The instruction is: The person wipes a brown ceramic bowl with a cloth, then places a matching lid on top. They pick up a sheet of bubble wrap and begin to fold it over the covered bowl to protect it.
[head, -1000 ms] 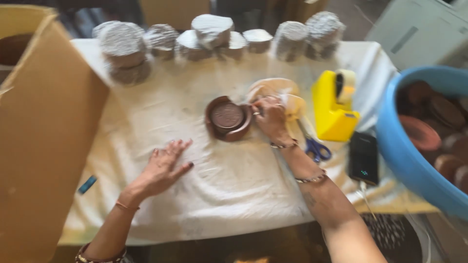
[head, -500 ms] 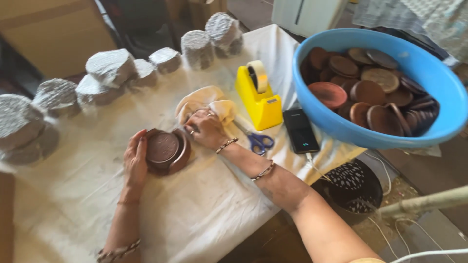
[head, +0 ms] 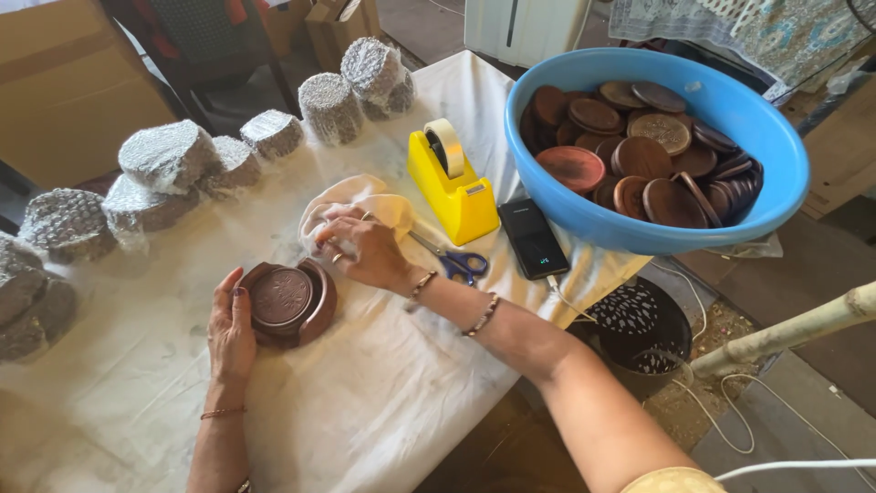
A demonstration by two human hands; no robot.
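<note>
Two hands are working at a table draped in a white sheet (head: 383, 411). The left hand (head: 230, 329) is lying flat and open, its fingers curving against the left side of a small stack of round brown discs (head: 290, 301) that is sitting on the sheet; it is touching the stack rather than gripping it. The right hand (head: 365, 251) is resting just beyond the stack, fingers bent and closing loosely on a cream cloth (head: 351, 203) bunched beneath it. Just beside that hand, blue-handled scissors (head: 456, 265) are lying next to a yellow tape dispenser (head: 452, 187), and a black phone (head: 534, 239) is lying close to the dispenser. A big blue tub (head: 730, 215) full of more brown discs is sitting at the table's right end. Several bundles in bubble wrap (head: 169, 155) are standing along the far edge, with cardboard boxes (head: 73, 82) behind them.
</note>
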